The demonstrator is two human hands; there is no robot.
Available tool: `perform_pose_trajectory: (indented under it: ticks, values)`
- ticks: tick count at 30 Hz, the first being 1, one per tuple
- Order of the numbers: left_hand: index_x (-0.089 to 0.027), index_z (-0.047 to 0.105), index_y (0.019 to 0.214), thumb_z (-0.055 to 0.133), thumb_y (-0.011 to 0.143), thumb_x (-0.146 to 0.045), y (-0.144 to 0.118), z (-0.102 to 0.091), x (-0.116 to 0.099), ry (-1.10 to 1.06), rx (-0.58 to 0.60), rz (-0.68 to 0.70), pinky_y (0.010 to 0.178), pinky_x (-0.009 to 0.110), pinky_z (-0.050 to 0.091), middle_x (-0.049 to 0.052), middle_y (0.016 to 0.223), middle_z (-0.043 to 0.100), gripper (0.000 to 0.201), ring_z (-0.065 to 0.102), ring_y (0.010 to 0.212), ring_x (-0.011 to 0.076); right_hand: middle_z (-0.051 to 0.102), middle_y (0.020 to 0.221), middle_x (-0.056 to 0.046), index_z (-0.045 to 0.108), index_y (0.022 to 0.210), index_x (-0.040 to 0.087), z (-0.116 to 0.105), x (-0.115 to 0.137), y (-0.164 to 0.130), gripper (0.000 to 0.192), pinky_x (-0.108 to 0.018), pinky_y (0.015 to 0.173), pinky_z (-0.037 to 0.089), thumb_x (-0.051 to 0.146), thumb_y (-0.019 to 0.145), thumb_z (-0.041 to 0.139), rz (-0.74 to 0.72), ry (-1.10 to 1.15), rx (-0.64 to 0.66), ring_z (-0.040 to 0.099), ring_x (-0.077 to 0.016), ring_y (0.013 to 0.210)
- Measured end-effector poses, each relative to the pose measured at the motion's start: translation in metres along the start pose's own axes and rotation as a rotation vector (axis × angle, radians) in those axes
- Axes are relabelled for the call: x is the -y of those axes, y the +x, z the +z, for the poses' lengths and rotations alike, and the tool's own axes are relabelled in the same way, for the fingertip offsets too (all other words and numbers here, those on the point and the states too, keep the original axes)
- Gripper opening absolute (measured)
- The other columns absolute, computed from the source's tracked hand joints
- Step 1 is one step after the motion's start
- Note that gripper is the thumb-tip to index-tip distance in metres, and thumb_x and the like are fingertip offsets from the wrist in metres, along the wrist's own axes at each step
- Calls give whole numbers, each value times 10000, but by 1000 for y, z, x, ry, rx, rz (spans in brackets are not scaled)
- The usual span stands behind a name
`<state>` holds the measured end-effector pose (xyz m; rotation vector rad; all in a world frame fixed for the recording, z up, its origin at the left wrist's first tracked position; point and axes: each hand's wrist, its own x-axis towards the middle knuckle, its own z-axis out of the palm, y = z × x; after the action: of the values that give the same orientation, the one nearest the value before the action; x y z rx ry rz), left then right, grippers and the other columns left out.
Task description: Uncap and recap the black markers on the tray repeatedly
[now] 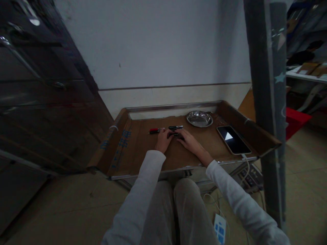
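Both my hands rest on a low table lined with brown cardboard (pixel 143 149). My left hand (pixel 162 140) and my right hand (pixel 188 140) meet over a small dark object (pixel 174 134), fingers bent onto it; how firmly they hold it is unclear. Just beyond the fingers lie a black pen (pixel 175 127) and a red-and-black pen (pixel 154 130), side by side. My white sleeves and grey-trousered knees fill the lower part of the view.
A round metal dish (pixel 199 118) sits at the table's back right. A lit phone (pixel 233 139) lies at the right, its white cable running down to a power strip (pixel 249 174) on the floor. A grey post (pixel 268 102) stands at the right, dark cabinets (pixel 38 95) at the left.
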<state>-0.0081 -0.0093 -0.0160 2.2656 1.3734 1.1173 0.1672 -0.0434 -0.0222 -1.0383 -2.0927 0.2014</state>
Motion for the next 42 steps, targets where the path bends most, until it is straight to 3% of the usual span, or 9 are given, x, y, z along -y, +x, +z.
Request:
perform_pose_trajectory:
  ticks: [4, 8, 18, 21, 26, 37, 42]
  values:
    - [-173, 598, 887, 608, 773, -89, 1, 5, 5, -47, -20, -22, 794, 307, 495, 26, 925, 514, 141, 558, 764, 124, 566, 1067, -121, 593, 1058, 174, -9, 0, -7, 221, -420, 908, 442, 260, 863, 534, 117, -212, -22, 525, -253, 1022]
    - [-166, 583, 866, 608, 770, -85, 2, 6, 6, -48, -28, -32, 789, 309, 496, 29, 916, 517, 127, 554, 761, 127, 570, 984, -112, 628, 980, 172, -9, 1, -7, 176, -396, 870, 452, 242, 885, 498, 170, -305, 7, 531, -240, 943]
    - [-173, 562, 976, 519, 817, -89, -4, 5, -9, 105, -80, 116, 962, 375, 420, 70, 1018, 491, 185, 511, 1012, 193, 592, 1031, -111, 634, 977, 164, -1, 2, 7, 179, -387, 913, 446, 140, 865, 497, 144, -206, -6, 537, -222, 1002]
    - [-179, 566, 946, 518, 826, -118, -6, 2, -15, 170, -20, 155, 948, 368, 419, 66, 987, 490, 143, 505, 1006, 201, 594, 1052, -103, 621, 1011, 176, -1, 1, 6, 220, -385, 925, 442, 111, 861, 473, 140, -135, -24, 540, -211, 1013]
    - [-189, 560, 890, 515, 841, -149, -6, -3, -20, 237, 37, 110, 916, 364, 420, 53, 929, 505, 77, 508, 962, 202, 596, 1044, -102, 598, 1018, 180, -3, 2, 4, 244, -385, 925, 435, 92, 859, 435, 144, -100, -52, 532, -215, 1010]
    - [-188, 542, 867, 505, 841, -145, -6, -1, -21, 314, 6, 89, 872, 346, 424, 55, 908, 515, 63, 515, 913, 198, 556, 976, -118, 577, 973, 166, -6, 5, 1, 186, -378, 867, 425, 137, 869, 427, 225, -331, -85, 512, -243, 934]
    - [-184, 538, 867, 500, 842, -166, -8, -6, -21, 289, -104, 15, 870, 343, 423, 68, 928, 535, 49, 522, 914, 199, 556, 971, -128, 578, 957, 153, -5, 5, -3, 185, -363, 842, 418, 150, 884, 408, 255, -388, -85, 516, -241, 921]
